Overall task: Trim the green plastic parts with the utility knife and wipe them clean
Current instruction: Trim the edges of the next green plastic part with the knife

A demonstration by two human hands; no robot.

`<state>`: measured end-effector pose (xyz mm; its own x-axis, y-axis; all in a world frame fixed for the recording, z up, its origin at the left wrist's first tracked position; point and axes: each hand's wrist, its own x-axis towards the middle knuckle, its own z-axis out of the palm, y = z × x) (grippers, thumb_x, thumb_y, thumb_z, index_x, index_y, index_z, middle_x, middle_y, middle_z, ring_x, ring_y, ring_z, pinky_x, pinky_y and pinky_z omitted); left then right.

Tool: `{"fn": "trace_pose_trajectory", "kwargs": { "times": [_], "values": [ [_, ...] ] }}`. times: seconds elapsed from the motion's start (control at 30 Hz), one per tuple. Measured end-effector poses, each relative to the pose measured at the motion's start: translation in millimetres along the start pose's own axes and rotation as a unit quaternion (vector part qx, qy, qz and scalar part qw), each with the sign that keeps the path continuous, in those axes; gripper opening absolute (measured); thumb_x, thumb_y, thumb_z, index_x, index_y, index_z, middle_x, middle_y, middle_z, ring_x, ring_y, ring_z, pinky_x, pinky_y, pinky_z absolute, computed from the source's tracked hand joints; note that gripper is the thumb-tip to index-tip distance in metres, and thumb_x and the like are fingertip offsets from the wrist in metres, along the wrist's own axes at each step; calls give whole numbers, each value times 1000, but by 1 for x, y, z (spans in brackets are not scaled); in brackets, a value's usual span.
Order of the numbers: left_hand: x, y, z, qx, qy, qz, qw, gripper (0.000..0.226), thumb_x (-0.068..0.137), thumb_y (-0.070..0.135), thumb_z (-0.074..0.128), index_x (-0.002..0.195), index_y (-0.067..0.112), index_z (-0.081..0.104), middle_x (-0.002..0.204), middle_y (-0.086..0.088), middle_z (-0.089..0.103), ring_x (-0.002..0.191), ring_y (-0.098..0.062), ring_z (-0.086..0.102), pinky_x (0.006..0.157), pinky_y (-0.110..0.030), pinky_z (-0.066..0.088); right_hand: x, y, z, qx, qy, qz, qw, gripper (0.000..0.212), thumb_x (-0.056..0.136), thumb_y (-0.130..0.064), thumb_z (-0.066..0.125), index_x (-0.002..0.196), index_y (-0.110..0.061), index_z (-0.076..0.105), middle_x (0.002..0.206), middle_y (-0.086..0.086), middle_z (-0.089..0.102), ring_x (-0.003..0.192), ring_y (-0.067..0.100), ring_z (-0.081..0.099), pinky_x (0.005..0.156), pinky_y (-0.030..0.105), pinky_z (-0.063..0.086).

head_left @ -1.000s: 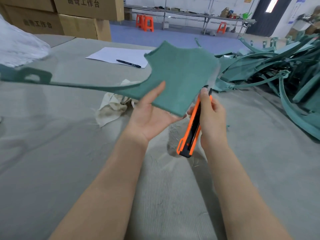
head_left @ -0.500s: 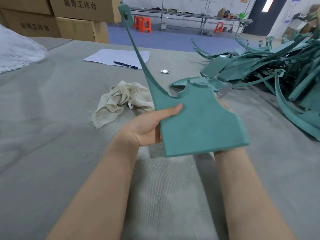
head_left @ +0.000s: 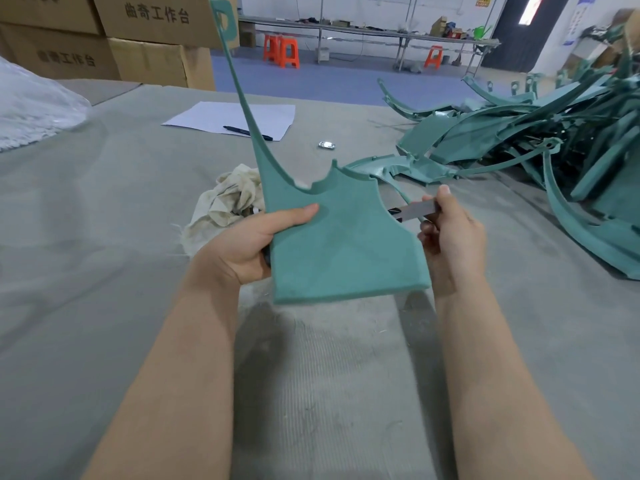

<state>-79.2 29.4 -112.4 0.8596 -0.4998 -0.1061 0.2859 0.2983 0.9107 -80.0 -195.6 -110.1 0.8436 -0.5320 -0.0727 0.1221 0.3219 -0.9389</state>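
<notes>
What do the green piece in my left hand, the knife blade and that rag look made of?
Green part: likely moulded plastic, matte, with a finely grained face.
Utility knife blade: grey metal, judging by its dull sheen.
Rag: probably cotton cloth, off-white, crumpled, stained, with frayed threads.

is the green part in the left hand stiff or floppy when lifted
Probably stiff: held at one edge by the left hand, the green part stands upright and its long thin arm does not droop. Likely light, since one hand holds it. That thin arm may flex if pushed.
</notes>
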Motion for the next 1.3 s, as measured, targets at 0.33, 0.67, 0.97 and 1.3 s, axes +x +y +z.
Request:
{"fn": "trace_pose_trajectory", "kwargs": {
  "times": [0.33, 0.67, 0.97, 1.3],
  "values": [
    [-1, 16, 1, -187, 182, 153, 953, 24, 89, 23, 63, 112, 17, 65, 109, -1, 73, 100, -18, 70, 83, -39, 58, -2, 13, 4, -332, -95, -82, 935, 52, 96, -54, 46, 66, -16, 64, 48, -6, 57, 49, 7, 50, 56, 25, 37],
    [9, 12, 9, -246, 223, 166, 928, 20, 89, 23, 65, 108, 17, 66, 102, -1, 75, 91, -19, 72, 68, -33, 57, -11, 30, 17, -503, -155, -140, 838, 21, 95, -30, 58, 109, -14, 60, 87, -3, 61, 80, 14, 57, 75, 32, 46],
    [13, 8, 16, -243, 209, 155, 934, 14, 92, 22, 61, 104, 18, 66, 96, 0, 75, 87, -17, 73, 67, -31, 58, -15, 26, 21, -443, -122, -192, 867, 31, 103, -26, 39, 116, -14, 65, 98, -2, 71, 93, 17, 65, 80, 31, 48],
    [16, 5, 17, -224, 194, 144, 944, 23, 91, 22, 62, 114, 18, 64, 103, -1, 74, 94, -20, 72, 74, -39, 59, -19, 25, 22, -310, -126, -109, 936, 71, 101, -55, 15, 99, -7, 67, 76, 7, 74, 76, 19, 70, 72, 32, 46]
  ]
}}
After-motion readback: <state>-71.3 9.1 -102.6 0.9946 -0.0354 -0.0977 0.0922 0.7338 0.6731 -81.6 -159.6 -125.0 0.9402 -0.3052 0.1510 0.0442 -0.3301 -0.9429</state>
